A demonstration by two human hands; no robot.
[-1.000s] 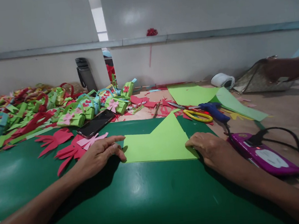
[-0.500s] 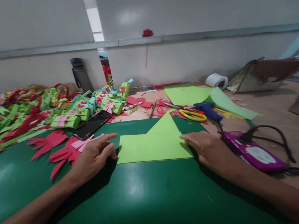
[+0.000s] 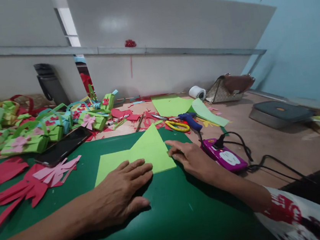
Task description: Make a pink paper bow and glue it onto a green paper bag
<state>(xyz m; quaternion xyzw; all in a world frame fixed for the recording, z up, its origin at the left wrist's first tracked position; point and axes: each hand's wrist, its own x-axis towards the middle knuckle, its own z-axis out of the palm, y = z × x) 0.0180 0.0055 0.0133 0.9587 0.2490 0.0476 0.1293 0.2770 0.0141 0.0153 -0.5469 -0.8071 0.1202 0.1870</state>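
Observation:
A folded sheet of light green paper (image 3: 143, 152) lies on the dark green mat (image 3: 171, 219), one part rising to a point at the far side. My left hand (image 3: 121, 190) rests flat over the paper's near left part, fingers stretched out and thumb apart. It hides the paper's lower left edge. At the paper's right edge is my right hand (image 3: 191, 157), index finger extended towards it and the other fingers curled. Whether that fingertip touches the paper I cannot tell. Neither hand grips anything.
Red and pink paper cutouts (image 3: 31, 183) and a phone (image 3: 63, 146) lie left, before piled small paper bags (image 3: 26, 141). Beyond the sheet are yellow-handled scissors (image 3: 177, 125), a blue glue gun (image 3: 190, 121) and green paper (image 3: 171, 105). A purple power strip (image 3: 224, 157) with black cables stands right.
My left hand has moved from the paper's left side onto its near part and flattened. My right hand stays by the right edge. The view has turned to the right.

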